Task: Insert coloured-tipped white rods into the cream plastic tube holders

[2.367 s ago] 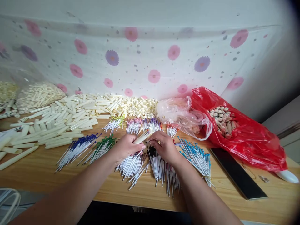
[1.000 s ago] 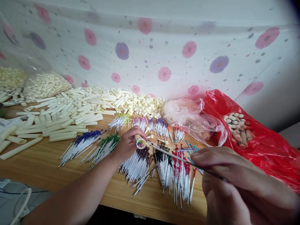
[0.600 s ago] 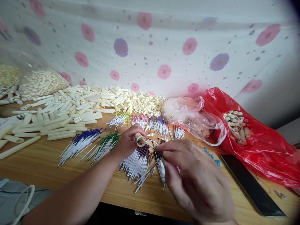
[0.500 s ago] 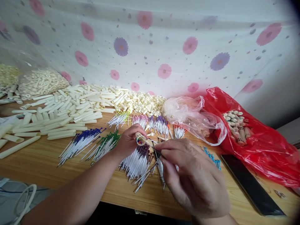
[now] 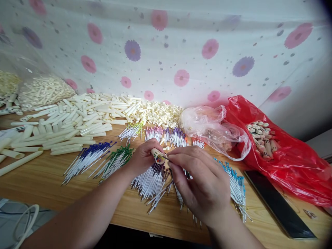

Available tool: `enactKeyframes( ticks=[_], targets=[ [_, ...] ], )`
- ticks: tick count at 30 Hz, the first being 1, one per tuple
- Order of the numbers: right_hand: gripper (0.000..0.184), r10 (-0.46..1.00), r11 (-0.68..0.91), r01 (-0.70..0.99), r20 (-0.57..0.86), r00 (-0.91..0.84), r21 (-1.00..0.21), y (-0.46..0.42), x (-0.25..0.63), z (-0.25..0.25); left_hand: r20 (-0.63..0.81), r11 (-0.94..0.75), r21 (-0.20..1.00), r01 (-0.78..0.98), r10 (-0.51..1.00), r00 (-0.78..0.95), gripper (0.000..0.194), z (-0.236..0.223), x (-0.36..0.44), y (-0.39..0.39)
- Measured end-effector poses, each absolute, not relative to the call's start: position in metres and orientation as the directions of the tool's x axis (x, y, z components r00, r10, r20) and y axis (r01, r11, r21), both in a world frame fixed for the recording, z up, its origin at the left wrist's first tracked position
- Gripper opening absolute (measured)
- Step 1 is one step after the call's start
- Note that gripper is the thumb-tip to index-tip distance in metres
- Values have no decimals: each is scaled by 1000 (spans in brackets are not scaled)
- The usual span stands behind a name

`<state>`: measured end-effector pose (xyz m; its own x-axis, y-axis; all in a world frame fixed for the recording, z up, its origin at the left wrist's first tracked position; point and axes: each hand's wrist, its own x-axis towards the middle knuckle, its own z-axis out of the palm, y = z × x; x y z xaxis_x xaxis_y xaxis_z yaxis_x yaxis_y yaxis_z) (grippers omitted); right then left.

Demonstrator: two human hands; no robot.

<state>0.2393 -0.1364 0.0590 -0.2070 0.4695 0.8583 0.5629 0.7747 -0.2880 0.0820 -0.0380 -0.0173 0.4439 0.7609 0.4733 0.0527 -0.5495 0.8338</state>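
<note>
My left hand [image 5: 141, 157] is closed round a cream pen barrel [image 5: 157, 155], its open end turned toward me with coloured refill tips showing inside. My right hand [image 5: 201, 181] is pinched on a thin pen refill whose tip meets the barrel's mouth. Below both hands lie fanned piles of white refills: blue-tipped [image 5: 88, 160], green-tipped [image 5: 116, 160], dark-tipped [image 5: 151, 180] and light-blue-tipped [image 5: 234, 185] ones. Most of the refill in my right hand is hidden by its fingers.
Cream barrels [image 5: 77, 122] and small cream springs [image 5: 159, 116] are heaped at the back of the wooden table [image 5: 38, 180]. A clear plastic bag [image 5: 212, 129] and a red bag [image 5: 287, 155] of assembled pens lie right. A black phone [image 5: 278, 209] lies near the right front edge.
My right hand drew in from close to the camera toward the barrel, carrying a refill to its mouth. My left hand turned the barrel's open end toward me and held it there.
</note>
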Motion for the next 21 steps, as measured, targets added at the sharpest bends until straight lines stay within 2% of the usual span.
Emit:
enactKeyframes(
  ticks=[7, 14, 21],
  targets=[
    [9, 552, 656, 655, 830, -78, -374, -117, 246, 34, 597, -728, 646, 229, 669, 444, 56, -15, 76, -36],
    [9, 613, 642, 628, 787, -73, -441, -111, 255, 29, 648, -775, 528, 346, 632, 425, 47, -16, 72, -38],
    [12, 673, 618, 555, 739, -8, -557, -107, 250, 22, 714, -784, 436, 442, 601, 361, 43, -18, 70, -37]
  ],
)
